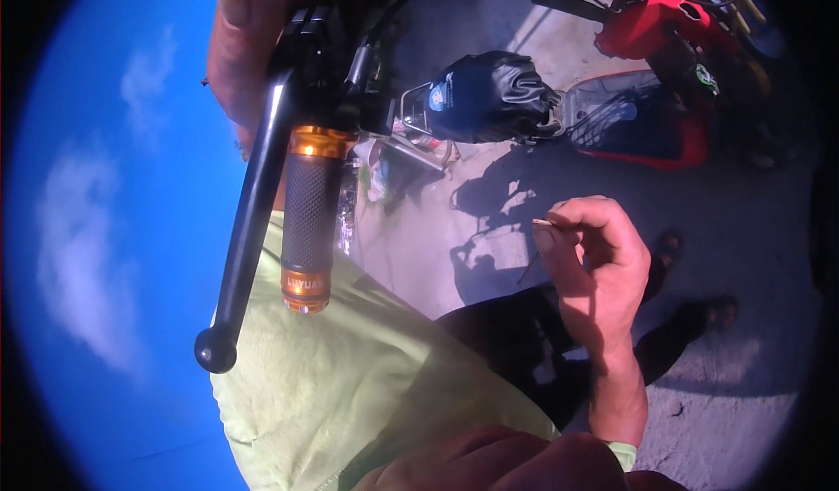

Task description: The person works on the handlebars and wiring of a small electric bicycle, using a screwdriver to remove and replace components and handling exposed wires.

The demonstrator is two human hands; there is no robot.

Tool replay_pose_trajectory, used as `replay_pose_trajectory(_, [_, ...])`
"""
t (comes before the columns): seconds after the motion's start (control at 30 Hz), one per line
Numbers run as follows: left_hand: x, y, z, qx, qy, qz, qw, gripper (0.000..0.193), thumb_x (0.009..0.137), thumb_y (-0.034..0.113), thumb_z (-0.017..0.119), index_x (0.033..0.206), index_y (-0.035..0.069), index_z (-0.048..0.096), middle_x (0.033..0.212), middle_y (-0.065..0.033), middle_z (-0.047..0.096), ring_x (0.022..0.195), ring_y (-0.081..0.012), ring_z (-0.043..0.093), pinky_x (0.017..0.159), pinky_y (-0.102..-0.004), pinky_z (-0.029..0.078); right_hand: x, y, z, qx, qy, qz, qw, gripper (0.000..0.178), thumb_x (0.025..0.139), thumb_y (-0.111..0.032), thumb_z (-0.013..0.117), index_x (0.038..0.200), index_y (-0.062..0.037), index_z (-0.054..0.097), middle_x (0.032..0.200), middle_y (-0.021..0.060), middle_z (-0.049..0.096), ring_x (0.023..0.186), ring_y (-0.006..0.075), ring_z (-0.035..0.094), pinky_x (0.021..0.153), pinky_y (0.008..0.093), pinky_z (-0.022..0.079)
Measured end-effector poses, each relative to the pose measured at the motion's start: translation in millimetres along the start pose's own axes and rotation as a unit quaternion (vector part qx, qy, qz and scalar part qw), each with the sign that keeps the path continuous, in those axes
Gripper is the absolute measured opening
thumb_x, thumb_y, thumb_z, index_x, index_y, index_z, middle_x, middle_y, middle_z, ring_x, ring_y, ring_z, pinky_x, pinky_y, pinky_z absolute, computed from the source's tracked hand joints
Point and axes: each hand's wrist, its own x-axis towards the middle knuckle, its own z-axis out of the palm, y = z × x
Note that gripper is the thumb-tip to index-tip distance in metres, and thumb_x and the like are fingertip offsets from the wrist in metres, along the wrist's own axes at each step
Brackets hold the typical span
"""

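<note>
The right hand (594, 264) pinches a thin small pin (542, 222) between thumb and fingers, held above the concrete floor (743, 386). The left hand (253, 45) clenches the handlebar mount above the black grip (308, 216) and brake lever (249, 220); beyond stands a red scooter (655, 19)

Handlebar grip and lever crowd the upper left
Open concrete ground (752, 220) lies right of the black brake lever (249, 220) and orange-ended grip (308, 220); a red scooter (651, 28) blocks the top
</note>
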Motion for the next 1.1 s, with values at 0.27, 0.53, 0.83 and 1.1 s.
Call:
replay_pose_trajectory(0.27, [4,-22,20,0.067,0.049,0.172,0.982,0.049,0.104,0.026,0.066,0.132,-0.012,0.053,0.104,-0.0248,0.069,0.095,-0.033,0.074,0.084,-0.0432,0.065,25,-17,32,0.145,-0.051,-0.113,0.982,0.025,0.086,0.016,0.069,0.107,0.0022,0.064,0.106,0.011,0.065,0.084,0.0103,0.063,0.07,0.022,0.051])
replay_pose_trajectory(0.53, [-2,-38,31,0.073,0.043,0.214,0.973,0.051,0.105,0.026,0.063,0.144,-0.004,0.048,0.105,-0.0246,0.067,0.094,-0.0314,0.073,0.084,-0.0421,0.065,50,-9,33,-0.005,-0.078,-0.255,0.964,0.027,0.085,0.017,0.071,0.106,0.0015,0.063,0.109,0.0118,0.064,0.09,0.0118,0.064,0.072,0.0224,0.053])
replay_pose_trajectory(0.83, [8,-34,29,0.084,-0.016,0.22,0.972,0.062,0.099,0.021,0.071,0.151,0.003,0.043,0.108,-0.0246,0.064,0.095,-0.03,0.072,0.084,-0.0408,0.065,51,-5,46,0.173,-0.101,-0.147,0.969,0.024,0.086,0.015,0.072,0.104,0.0013,0.065,0.107,0.0089,0.064,0.089,0.0089,0.062,0.075,0.0216,0.05])
replay_pose_trajectory(1.1, [10,-25,16,0.097,-0.041,0.223,0.969,0.076,0.093,0.017,0.079,0.157,0.009,0.039,0.11,-0.0246,0.062,0.096,-0.0288,0.071,0.084,-0.0396,0.065,54,-16,60,0.184,-0.127,-0.126,0.967,0.019,0.086,0.011,0.072,0.102,0.0022,0.068,0.103,0.0084,0.067,0.082,0.0079,0.063,0.073,0.0219,0.052])
